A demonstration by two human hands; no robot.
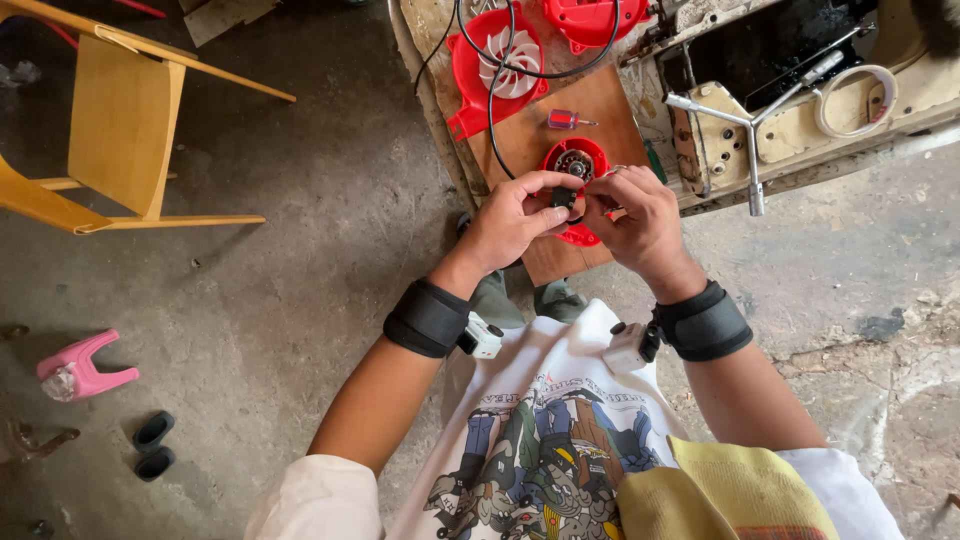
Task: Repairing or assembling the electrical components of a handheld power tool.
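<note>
One small black block-shaped part (564, 197) sits pinched between the fingertips of both hands, held just above one round red plastic housing (577, 165) with a grey metal hub showing at its centre. The black part is short, dark and mostly hidden by the fingers; its exact shape cannot be told. The left hand (510, 222) closes its thumb and forefinger on the part from one side, the remaining fingers curled beneath. The right hand (640, 215) grips it from the other side, fingers bent tight over it, a ring-like glint on one knuckle.

The red housing lies directly beyond the fingertips, resting on one brown wooden board (590, 110). Just past it, further from the fingers, lies one small screwdriver with a red-and-blue handle (565, 120). Beyond that lie two more red plastic covers: one with a white fan wheel (498, 65) and one at the far edge (595, 18). A black cable (492, 110) loops across them towards the fingers. Off to the right hand's side lies one grey metal cross-shaped wrench (750, 125) beside one whitish ring of tape (855, 100).

Each wrist carries one black strap (428, 318) with a small white device. Well apart on the left hand's side stand one yellow wooden chair (120, 130), one pink plastic object (80, 368) and two black pieces (153, 445) on the concrete floor (300, 250).
</note>
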